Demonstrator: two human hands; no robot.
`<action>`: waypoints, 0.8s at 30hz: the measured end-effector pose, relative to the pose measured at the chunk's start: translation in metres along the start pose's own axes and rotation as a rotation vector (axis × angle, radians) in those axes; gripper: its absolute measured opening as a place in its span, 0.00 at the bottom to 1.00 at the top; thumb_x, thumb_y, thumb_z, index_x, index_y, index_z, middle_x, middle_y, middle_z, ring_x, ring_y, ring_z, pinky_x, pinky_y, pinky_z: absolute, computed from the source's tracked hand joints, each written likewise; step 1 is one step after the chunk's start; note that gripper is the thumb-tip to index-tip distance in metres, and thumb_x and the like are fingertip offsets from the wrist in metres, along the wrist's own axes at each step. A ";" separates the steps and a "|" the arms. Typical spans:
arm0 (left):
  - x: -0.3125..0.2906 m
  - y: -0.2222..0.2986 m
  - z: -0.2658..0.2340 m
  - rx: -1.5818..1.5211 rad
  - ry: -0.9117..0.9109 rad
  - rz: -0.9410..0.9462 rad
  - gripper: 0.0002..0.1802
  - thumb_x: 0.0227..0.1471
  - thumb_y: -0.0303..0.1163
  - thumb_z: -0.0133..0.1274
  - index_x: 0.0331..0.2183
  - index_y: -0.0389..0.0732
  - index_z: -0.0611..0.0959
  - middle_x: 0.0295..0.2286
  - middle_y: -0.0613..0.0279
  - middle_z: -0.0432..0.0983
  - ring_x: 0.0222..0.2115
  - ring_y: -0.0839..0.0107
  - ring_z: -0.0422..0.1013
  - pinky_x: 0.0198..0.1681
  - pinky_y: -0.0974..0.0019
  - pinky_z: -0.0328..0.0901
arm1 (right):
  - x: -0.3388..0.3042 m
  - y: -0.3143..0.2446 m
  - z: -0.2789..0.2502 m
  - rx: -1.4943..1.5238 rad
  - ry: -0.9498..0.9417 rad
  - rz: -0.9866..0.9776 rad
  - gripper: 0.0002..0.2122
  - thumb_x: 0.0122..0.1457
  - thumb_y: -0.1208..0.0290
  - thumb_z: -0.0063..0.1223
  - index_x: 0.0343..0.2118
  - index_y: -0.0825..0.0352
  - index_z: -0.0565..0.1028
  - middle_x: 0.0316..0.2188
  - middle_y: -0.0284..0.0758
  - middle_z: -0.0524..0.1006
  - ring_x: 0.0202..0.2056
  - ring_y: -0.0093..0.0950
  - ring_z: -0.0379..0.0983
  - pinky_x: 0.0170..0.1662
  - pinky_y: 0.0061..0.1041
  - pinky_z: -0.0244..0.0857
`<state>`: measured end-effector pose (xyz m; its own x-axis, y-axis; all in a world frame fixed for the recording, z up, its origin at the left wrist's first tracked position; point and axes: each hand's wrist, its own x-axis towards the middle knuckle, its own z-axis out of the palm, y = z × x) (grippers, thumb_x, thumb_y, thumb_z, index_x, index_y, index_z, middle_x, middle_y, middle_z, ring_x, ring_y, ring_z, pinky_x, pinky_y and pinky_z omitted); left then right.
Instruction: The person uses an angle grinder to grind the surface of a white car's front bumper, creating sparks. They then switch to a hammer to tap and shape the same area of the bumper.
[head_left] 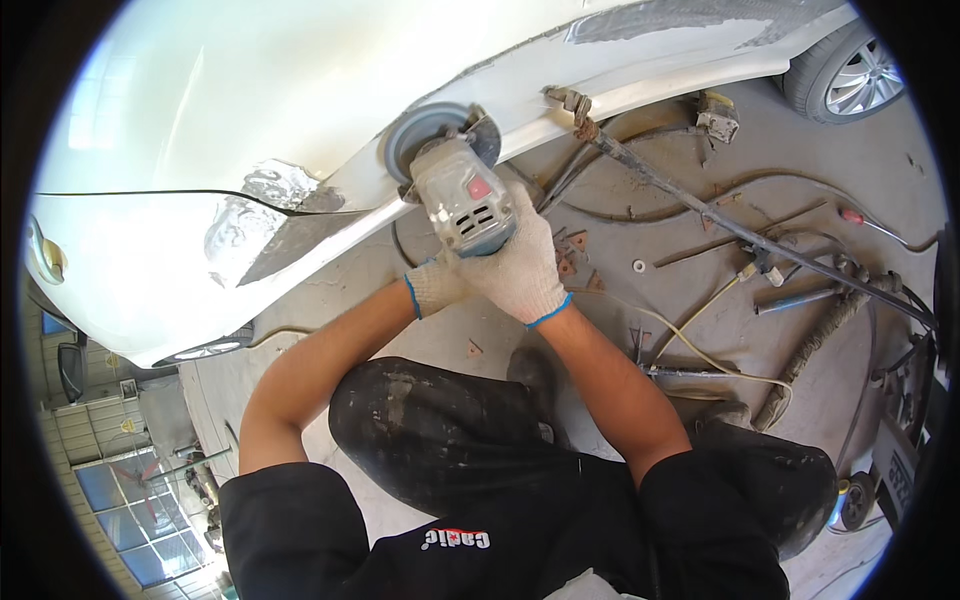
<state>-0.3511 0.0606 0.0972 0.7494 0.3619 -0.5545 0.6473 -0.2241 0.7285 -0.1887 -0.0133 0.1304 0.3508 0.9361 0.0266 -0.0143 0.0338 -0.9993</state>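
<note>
An angle grinder (pixel 456 192) with a grey housing and a red button is up against the lower side of a white car (pixel 290 90). Its grey disc (pixel 402 142) looks blurred at the sill edge, and a dark guard sits beside it. My right hand (pixel 525 262), in a pale knit glove with a blue cuff, wraps the grinder's rear and right side. Close behind it, my left hand (pixel 437 286), gloved the same way, grips the tool's back end; its fingers are mostly hidden. Left of the disc, a sanded bare-metal patch (pixel 240 235) spans the panel seam.
A long metal bar (pixel 690 205) slants across the floor on the right, among hoses and cables. A red-handled screwdriver (pixel 853 216), a white ring (pixel 639 266) and small brown triangular pieces (pixel 568 264) lie about. The car's wheel (pixel 850 75) stands at upper right.
</note>
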 end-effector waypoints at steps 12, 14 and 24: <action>-0.010 0.047 -0.018 0.214 0.176 -0.039 0.31 0.62 0.39 0.48 0.63 0.40 0.64 0.64 0.55 0.56 0.65 0.61 0.52 0.69 0.57 0.44 | 0.006 0.008 0.007 -0.024 -0.078 -0.051 0.30 0.39 0.62 0.72 0.45 0.66 0.69 0.35 0.48 0.79 0.40 0.48 0.77 0.43 0.39 0.72; -0.019 0.041 -0.013 0.148 0.159 -0.101 0.31 0.62 0.38 0.49 0.63 0.41 0.64 0.64 0.56 0.55 0.65 0.61 0.52 0.69 0.58 0.44 | 0.001 0.003 0.010 0.062 -0.034 -0.050 0.30 0.39 0.62 0.72 0.45 0.66 0.69 0.35 0.48 0.79 0.40 0.48 0.77 0.44 0.38 0.72; -0.027 0.010 -0.016 0.183 0.137 -0.062 0.34 0.59 0.37 0.54 0.63 0.41 0.64 0.65 0.58 0.55 0.65 0.65 0.50 0.69 0.60 0.45 | -0.002 0.000 0.017 0.100 -0.082 -0.005 0.31 0.38 0.63 0.72 0.46 0.66 0.69 0.34 0.48 0.79 0.40 0.48 0.77 0.45 0.39 0.72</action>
<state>-0.3674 0.0635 0.1258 0.6894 0.4965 -0.5274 0.7155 -0.3535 0.6026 -0.2055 -0.0089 0.1312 0.2734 0.9612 0.0377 -0.1071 0.0693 -0.9918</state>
